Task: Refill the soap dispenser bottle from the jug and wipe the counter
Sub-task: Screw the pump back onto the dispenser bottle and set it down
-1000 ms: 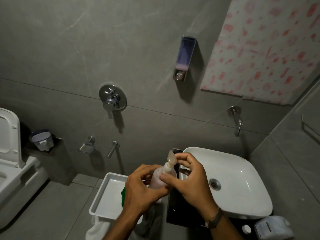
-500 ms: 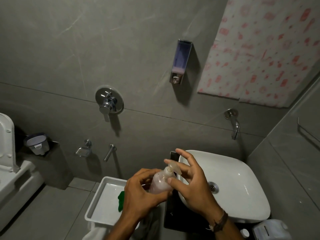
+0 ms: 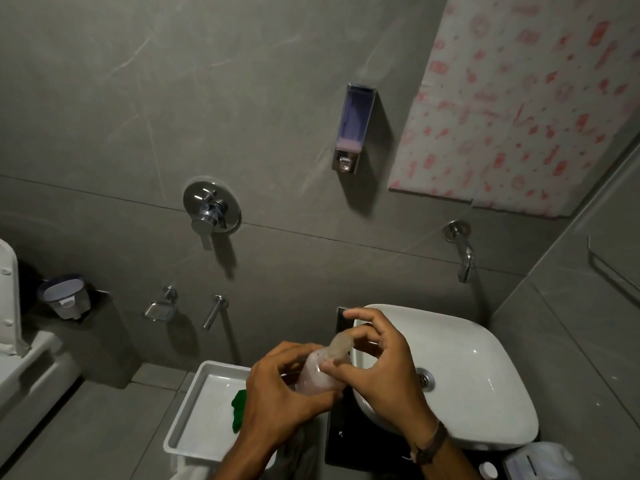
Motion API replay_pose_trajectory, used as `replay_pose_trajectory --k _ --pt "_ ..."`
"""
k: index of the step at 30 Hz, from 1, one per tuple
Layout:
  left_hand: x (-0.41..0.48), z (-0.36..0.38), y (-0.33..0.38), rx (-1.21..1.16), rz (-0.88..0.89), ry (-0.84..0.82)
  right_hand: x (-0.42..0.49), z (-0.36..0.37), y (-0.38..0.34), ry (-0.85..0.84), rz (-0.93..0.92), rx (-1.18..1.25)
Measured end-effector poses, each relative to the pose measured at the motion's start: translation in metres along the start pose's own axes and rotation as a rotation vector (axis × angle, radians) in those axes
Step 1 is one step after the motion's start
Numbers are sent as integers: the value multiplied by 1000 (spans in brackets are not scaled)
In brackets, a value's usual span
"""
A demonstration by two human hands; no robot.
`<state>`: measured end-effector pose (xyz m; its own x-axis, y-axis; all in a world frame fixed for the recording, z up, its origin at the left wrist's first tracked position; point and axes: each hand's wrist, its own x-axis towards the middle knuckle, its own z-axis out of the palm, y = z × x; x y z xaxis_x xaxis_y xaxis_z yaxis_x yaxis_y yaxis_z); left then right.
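A clear soap dispenser bottle (image 3: 316,375) with pinkish liquid is held in front of me, above the left edge of the white basin (image 3: 460,372). My left hand (image 3: 277,400) wraps around its body. My right hand (image 3: 375,372) has thumb and fingers on the pump head (image 3: 341,346) at the bottle's top. The white jug (image 3: 543,462) stands at the bottom right on the black counter (image 3: 343,441), with a small white cap (image 3: 489,470) beside it. A green cloth (image 3: 239,412) lies in a white tray (image 3: 194,420) to the left, partly hidden by my left hand.
A wall-mounted soap dispenser (image 3: 354,128) hangs above the basin. A tap (image 3: 462,247) sticks out of the wall at right. A shower mixer (image 3: 211,213) is on the grey wall at left. A toilet (image 3: 14,341) stands at the far left.
My right hand's fingers have shifted around the pump head, which has turned on the bottle. My left hand keeps its grip on the body. The camera has tilted slightly.
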<state>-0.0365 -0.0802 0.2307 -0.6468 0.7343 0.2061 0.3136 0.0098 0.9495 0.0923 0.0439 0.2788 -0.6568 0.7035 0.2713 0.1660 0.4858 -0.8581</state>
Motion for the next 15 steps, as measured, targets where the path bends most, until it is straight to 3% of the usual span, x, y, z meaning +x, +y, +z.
replay_pose_trajectory --k 4,6,11,13,15 --pt "0 2 -3 2 8 -6 4 -10 -1 -247 49 125" --pt "1 3 -4 3 17 -4 3 -11 -1 -192 31 133" --pt "2 6 -3 5 36 1 -1 8 0 142 -18 89" --pt "2 6 -3 -4 35 -1 -2 6 -2 124 -12 80" --pt "3 5 -4 -18 32 -8 0 -5 -3 -35 3 95"
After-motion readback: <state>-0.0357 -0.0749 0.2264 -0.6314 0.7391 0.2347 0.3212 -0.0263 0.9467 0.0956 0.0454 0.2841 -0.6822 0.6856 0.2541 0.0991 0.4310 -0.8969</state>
